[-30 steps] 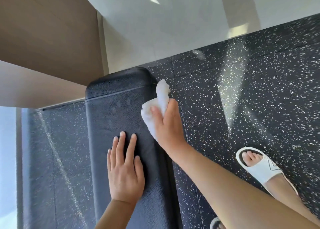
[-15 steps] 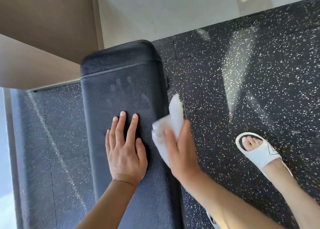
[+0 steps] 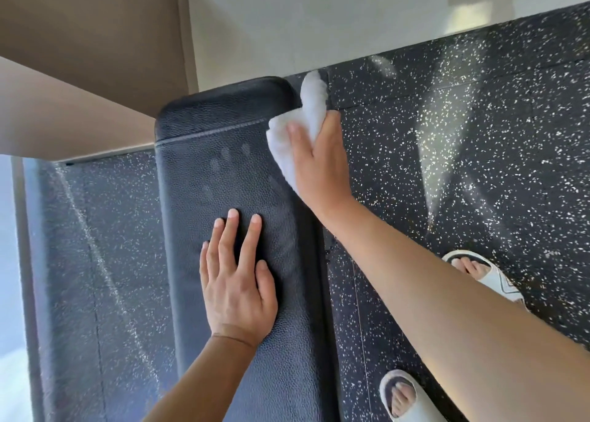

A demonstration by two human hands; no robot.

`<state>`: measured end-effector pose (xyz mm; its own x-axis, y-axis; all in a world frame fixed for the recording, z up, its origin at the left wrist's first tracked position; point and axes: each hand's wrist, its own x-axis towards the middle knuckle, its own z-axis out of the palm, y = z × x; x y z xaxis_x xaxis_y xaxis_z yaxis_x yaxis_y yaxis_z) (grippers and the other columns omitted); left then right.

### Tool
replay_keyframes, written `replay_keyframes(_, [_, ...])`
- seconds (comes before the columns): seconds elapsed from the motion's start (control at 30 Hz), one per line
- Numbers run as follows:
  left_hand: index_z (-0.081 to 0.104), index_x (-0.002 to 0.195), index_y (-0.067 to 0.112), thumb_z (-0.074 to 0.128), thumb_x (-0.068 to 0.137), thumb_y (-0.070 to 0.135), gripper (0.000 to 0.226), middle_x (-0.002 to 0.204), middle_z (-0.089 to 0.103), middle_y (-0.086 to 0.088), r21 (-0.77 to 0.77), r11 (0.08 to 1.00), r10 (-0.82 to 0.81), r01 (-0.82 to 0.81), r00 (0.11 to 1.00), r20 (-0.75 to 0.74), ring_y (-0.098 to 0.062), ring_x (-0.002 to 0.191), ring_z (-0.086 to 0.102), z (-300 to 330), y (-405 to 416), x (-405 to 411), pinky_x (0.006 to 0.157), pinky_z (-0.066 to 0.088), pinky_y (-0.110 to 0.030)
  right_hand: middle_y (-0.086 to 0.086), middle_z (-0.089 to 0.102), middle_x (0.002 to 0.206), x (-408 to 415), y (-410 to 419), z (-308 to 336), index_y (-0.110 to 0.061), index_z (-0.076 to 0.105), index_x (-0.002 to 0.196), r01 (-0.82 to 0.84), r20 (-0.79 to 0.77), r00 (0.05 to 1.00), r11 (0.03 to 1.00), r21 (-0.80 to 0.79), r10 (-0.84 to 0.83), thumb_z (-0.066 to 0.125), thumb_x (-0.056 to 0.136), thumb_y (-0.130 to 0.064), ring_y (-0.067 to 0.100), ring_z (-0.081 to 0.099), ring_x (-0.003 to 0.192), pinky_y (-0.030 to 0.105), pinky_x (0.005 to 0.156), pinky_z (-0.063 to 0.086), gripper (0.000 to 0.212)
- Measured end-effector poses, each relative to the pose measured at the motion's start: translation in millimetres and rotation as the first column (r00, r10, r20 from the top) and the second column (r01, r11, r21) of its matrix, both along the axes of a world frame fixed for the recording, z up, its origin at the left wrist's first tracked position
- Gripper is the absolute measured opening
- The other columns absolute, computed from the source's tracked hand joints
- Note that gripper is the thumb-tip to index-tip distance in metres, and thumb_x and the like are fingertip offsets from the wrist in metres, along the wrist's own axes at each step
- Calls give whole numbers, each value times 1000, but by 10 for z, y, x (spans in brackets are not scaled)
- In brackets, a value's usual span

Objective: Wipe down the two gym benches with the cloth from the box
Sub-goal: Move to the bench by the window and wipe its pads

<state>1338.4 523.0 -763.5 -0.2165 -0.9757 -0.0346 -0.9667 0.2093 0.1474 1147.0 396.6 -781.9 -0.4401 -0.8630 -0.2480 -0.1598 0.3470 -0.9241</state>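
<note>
A black padded gym bench [image 3: 204,172] runs from the bottom of the view up to the wall. My left hand [image 3: 238,278] lies flat on its top, fingers spread, holding nothing. My right hand [image 3: 319,163] presses a white cloth [image 3: 287,134] against the bench's right edge near the far end; one corner of the cloth sticks up past the bench's corner. Faint finger marks show on the pad above my left hand. Only one bench is in view.
Black speckled rubber flooring [image 3: 479,166] surrounds the bench. My feet in white slides [image 3: 488,274] stand right of it, the second slide [image 3: 405,396] lower down. A pale wall [image 3: 303,22] and a brown panel [image 3: 79,38] close off the far end. Bright glass runs along the left edge.
My right hand has slid the cloth along the bench's right edge, first back toward me, then up to the far corner. My left hand stays flat on the pad.
</note>
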Motion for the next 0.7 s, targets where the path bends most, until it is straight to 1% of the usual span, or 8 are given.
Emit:
replay_keyframes(0.07, [28,166,35,36,100,33,66,175,19,2,2,1000,0,0,1000,3,-25,162,18,3,-1,3,130,16,-47,8,56,108,-16,-44,-15,-8,45,114,-1,8,1000,1000,1,1,54,105,-37,25,57,96,43,85,48,32])
replay_keyframes(0.17, [29,165,33,36,100,32,65,174,22,0,3,1000,0,0,1000,-4,-25,162,18,26,-4,-18,130,17,-48,7,56,105,36,294,-16,-10,44,111,-14,28,1000,1000,-4,14,53,105,-40,26,56,93,45,83,49,31])
replay_keyframes(0.3, [32,165,33,36,102,32,63,174,23,1,-16,1000,-5,4,1000,-25,-25,162,19,39,1,-29,129,19,-50,0,54,100,225,1127,-1,-20,41,108,-22,47,999,1000,13,22,48,103,-50,19,54,89,32,78,45,32])
replay_keyframes(0.37, [31,165,34,37,102,32,63,174,24,1,-29,1000,-13,12,999,-33,-24,162,19,29,8,-14,129,20,-50,-3,55,101,332,1617,5,-24,41,109,-29,51,998,999,29,27,47,102,-55,16,56,91,30,79,45,32])
replay_keyframes(0.47, [31,164,36,38,101,31,64,173,25,2,-40,999,-9,8,999,-33,-24,161,20,15,3,-8,129,18,-47,-10,53,98,499,2316,17,-33,38,106,-29,47,999,997,69,26,44,101,-60,8,55,91,23,77,39,29])
replay_keyframes(0.53, [32,164,36,38,101,31,63,173,26,2,-33,999,-7,5,999,-37,-25,161,21,30,9,-19,129,18,-47,-11,52,95,596,2678,39,-33,37,104,-26,32,999,995,98,23,43,101,-61,8,55,89,26,76,41,29])
replay_keyframes(0.6, [33,164,33,37,101,31,63,173,26,0,-8,1000,-2,2,999,-50,-27,161,21,72,22,-48,129,18,-49,-9,53,97,648,2876,70,-32,39,104,-15,19,1000,993,115,13,43,101,-62,14,56,90,36,79,46,31])
replay_keyframes(0.7, [34,164,28,34,102,30,62,174,24,-3,49,999,11,-8,998,-64,-29,161,18,169,36,-101,130,17,-53,-13,51,102,625,2784,93,-41,39,106,-24,56,998,994,111,17,41,101,-67,11,54,95,34,82,46,27])
